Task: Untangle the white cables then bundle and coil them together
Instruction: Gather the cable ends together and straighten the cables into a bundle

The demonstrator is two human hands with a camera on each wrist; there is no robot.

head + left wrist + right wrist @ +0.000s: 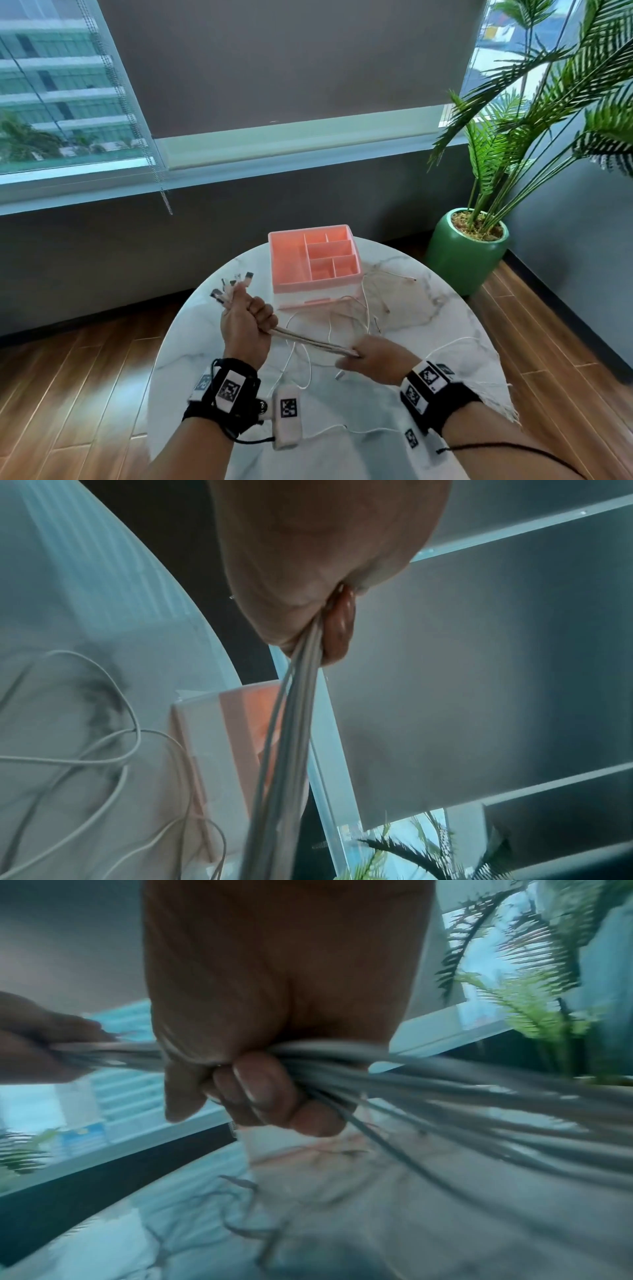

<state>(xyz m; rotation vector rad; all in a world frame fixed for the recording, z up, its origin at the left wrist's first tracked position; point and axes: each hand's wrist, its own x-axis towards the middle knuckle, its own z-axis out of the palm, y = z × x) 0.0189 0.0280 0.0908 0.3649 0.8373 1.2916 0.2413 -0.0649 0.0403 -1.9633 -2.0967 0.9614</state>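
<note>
Several white cables [315,342] run as one taut bundle between my two hands above the round marble table [428,445]. My left hand [246,318] grips the bundle in a fist, and the plug ends [233,286] stick out above it. My right hand [373,359] grips the same bundle lower and to the right. In the left wrist view the cables [294,723] leave the fist [318,620] straight down. In the right wrist view the fingers [260,1088] curl round the strands [428,1074], which fan out to the right. Loose cable loops [342,318] trail on the table.
A pink divided organiser box [313,262] stands at the far side of the table, with cable ends [407,279] lying to its right. A potted palm in a green pot [466,253] stands on the wooden floor at the right. A window and wall lie behind.
</note>
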